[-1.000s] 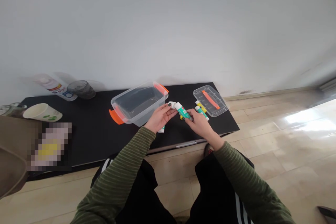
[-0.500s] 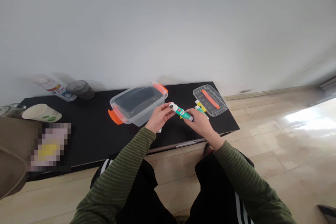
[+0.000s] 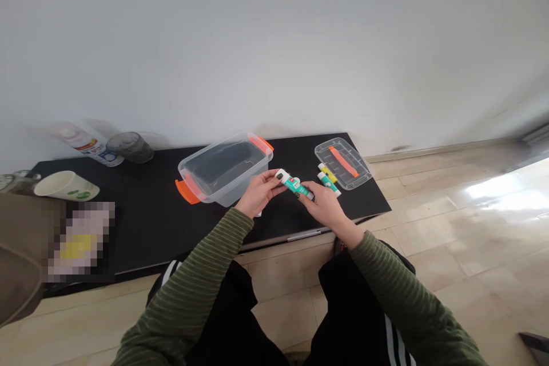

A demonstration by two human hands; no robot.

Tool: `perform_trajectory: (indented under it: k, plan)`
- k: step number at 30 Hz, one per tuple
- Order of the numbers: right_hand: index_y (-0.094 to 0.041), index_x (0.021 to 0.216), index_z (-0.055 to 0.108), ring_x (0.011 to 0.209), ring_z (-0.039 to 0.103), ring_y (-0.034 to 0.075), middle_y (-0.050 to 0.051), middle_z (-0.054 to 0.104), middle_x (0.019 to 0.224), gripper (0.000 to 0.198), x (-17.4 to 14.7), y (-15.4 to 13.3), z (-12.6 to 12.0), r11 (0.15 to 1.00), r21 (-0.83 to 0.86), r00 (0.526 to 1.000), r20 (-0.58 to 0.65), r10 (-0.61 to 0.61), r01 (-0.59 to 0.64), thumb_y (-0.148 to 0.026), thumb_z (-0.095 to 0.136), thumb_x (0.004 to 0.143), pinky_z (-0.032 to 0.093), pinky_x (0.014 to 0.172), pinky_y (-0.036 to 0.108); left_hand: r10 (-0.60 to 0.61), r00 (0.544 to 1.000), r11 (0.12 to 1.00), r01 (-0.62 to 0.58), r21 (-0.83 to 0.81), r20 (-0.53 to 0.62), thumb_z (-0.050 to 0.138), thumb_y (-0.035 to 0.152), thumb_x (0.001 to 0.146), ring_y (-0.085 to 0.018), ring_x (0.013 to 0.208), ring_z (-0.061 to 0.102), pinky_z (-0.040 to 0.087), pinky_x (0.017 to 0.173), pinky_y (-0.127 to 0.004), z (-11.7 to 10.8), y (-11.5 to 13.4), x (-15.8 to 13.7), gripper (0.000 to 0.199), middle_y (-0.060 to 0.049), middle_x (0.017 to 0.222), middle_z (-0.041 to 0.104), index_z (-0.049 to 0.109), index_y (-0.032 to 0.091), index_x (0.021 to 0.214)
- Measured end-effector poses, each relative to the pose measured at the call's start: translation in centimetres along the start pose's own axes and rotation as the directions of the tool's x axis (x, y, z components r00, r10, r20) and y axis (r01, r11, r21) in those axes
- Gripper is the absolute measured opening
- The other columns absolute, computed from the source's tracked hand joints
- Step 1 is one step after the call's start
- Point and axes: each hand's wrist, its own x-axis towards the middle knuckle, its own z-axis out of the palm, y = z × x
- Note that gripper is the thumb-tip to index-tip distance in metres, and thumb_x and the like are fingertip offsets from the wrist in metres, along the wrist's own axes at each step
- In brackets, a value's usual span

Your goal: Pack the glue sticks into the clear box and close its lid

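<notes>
Between my two hands is a green and white glue stick (image 3: pixel 295 185), held at a slant above the black table. My left hand (image 3: pixel 259 191) pinches its white end at the upper left. The fingers of my right hand (image 3: pixel 321 203) close on its lower right end. Right of my right hand, a second green glue stick (image 3: pixel 329 184) and a yellow one (image 3: pixel 327 173) lie side by side. Behind my left hand stands an open clear plastic box (image 3: pixel 225 168) with orange latches. A small white thing shows beneath my left hand, mostly hidden.
The clear lid (image 3: pixel 349 166) with an orange handle lies at the table's right end. To the left are a paper cup (image 3: pixel 67 186), a dark glass (image 3: pixel 131 147), a spray can (image 3: pixel 88 146) and a blurred-out item (image 3: pixel 81 243). A wall backs the black table (image 3: pixel 163 234).
My right hand has shifted slightly left and down along the glue stick, uncovering more of the green glue stick on the table. My left hand keeps its pinch.
</notes>
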Motion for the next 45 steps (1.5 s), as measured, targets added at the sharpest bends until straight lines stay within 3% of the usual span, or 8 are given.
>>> perform_trajectory:
  k: [8, 14, 17, 20, 24, 28, 35, 45]
  plan:
    - [-0.020, 0.107, 0.065, 0.068, 0.069, 0.014, 0.001, 0.073, 0.084, 0.020, 0.0, 0.9, 1.7, 0.887, 0.397, 0.967, 0.185, 0.175, -0.236, -0.031, 0.058, 0.092, 0.050, 0.061, 0.023, -0.012, 1.000, 0.989, 0.011, 0.149, 0.000, 0.080, 0.028, 0.077, -0.017, 0.090, 0.068, 0.055, 0.092, -0.038, 0.2, -0.6, 0.3, 0.029, -0.008, 0.098, 0.071, 0.069, 0.012, 0.098]
    - [-0.021, 0.094, 0.065, 0.070, 0.071, 0.015, 0.000, 0.073, 0.075, 0.014, 0.7, -0.1, 3.8, 0.932, 0.233, 0.923, 0.333, 0.191, -0.277, -0.034, 0.060, 0.092, 0.049, 0.064, 0.022, 0.040, 0.992, 0.897, 0.017, 0.441, -0.119, 0.075, 0.025, 0.076, -0.019, 0.083, 0.066, 0.054, 0.081, -0.038, -0.5, -2.4, 1.1, 0.035, -0.006, 0.096, 0.068, 0.060, 0.018, 0.107]
    - [-0.024, 0.094, 0.069, 0.084, 0.071, 0.019, 0.001, 0.074, 0.081, 0.015, 1.3, -0.3, 3.4, 0.985, 0.011, 0.935, 0.316, 0.159, -0.171, -0.036, 0.060, 0.091, 0.047, 0.071, 0.025, 0.222, 0.966, 0.694, -0.062, 0.718, -0.132, 0.074, 0.021, 0.073, -0.023, 0.085, 0.066, 0.050, 0.087, -0.041, -1.5, -2.2, 1.4, 0.037, -0.006, 0.095, 0.068, 0.058, 0.021, 0.107]
    - [-0.026, 0.101, 0.072, 0.093, 0.070, 0.022, 0.004, 0.076, 0.095, 0.018, 2.2, 0.8, 1.6, 0.971, -0.176, 0.964, 0.182, 0.192, -0.160, -0.035, 0.059, 0.091, 0.047, 0.074, 0.028, 0.325, 0.944, 0.341, -0.070, 0.938, -0.048, 0.069, 0.025, 0.079, -0.029, 0.091, 0.066, 0.046, 0.089, -0.044, -1.8, -1.7, 1.5, 0.034, -0.009, 0.093, 0.067, 0.056, 0.021, 0.110]
    - [-0.025, 0.111, 0.070, 0.098, 0.068, 0.025, 0.007, 0.075, 0.103, 0.025, 3.1, 3.6, -1.3, 0.912, -0.292, 0.949, 0.040, 0.312, -0.287, -0.032, 0.055, 0.092, 0.047, 0.076, 0.031, 0.285, 0.956, -0.062, -0.048, 0.997, 0.064, 0.057, 0.028, 0.089, -0.033, 0.094, 0.066, 0.048, 0.081, -0.041, -1.1, -2.2, 1.4, 0.031, -0.016, 0.106, 0.064, 0.053, 0.018, 0.118]
    - [-0.023, 0.115, 0.069, 0.101, 0.066, 0.028, 0.011, 0.073, 0.108, 0.028, 3.3, 6.3, -2.8, 0.839, -0.382, 0.907, 0.004, 0.421, -0.388, -0.031, 0.056, 0.091, 0.047, 0.077, 0.033, 0.277, 0.955, -0.259, -0.035, 0.965, 0.109, 0.055, 0.025, 0.090, -0.029, 0.096, 0.065, 0.048, 0.078, -0.035, -0.8, -3.4, 1.9, 0.029, -0.015, 0.110, 0.062, 0.055, 0.018, 0.118]
    - [-0.022, 0.119, 0.066, 0.108, 0.063, 0.024, 0.010, 0.069, 0.119, 0.031, 3.3, 8.8, -3.4, 0.826, -0.357, 0.892, -0.058, 0.447, -0.437, -0.023, 0.052, 0.092, 0.048, 0.079, 0.031, 0.287, 0.904, -0.381, -0.196, 0.904, 0.317, 0.047, 0.010, 0.088, -0.035, 0.118, 0.054, 0.044, 0.093, -0.046, -0.8, -4.2, 2.6, 0.036, -0.019, 0.129, 0.059, 0.061, 0.016, 0.119]
    - [-0.023, 0.115, 0.069, 0.111, 0.060, 0.026, 0.013, 0.064, 0.122, 0.031, 5.2, 9.7, -1.7, 0.822, -0.393, 0.903, -0.051, 0.427, -0.411, -0.021, 0.045, 0.096, 0.049, 0.079, 0.033, 0.181, 0.861, -0.254, -0.426, 0.868, 0.475, 0.055, 0.011, 0.085, -0.033, 0.130, 0.047, 0.037, 0.105, -0.051, -0.1, -5.8, 2.2, 0.035, -0.015, 0.138, 0.054, 0.064, 0.022, 0.117]
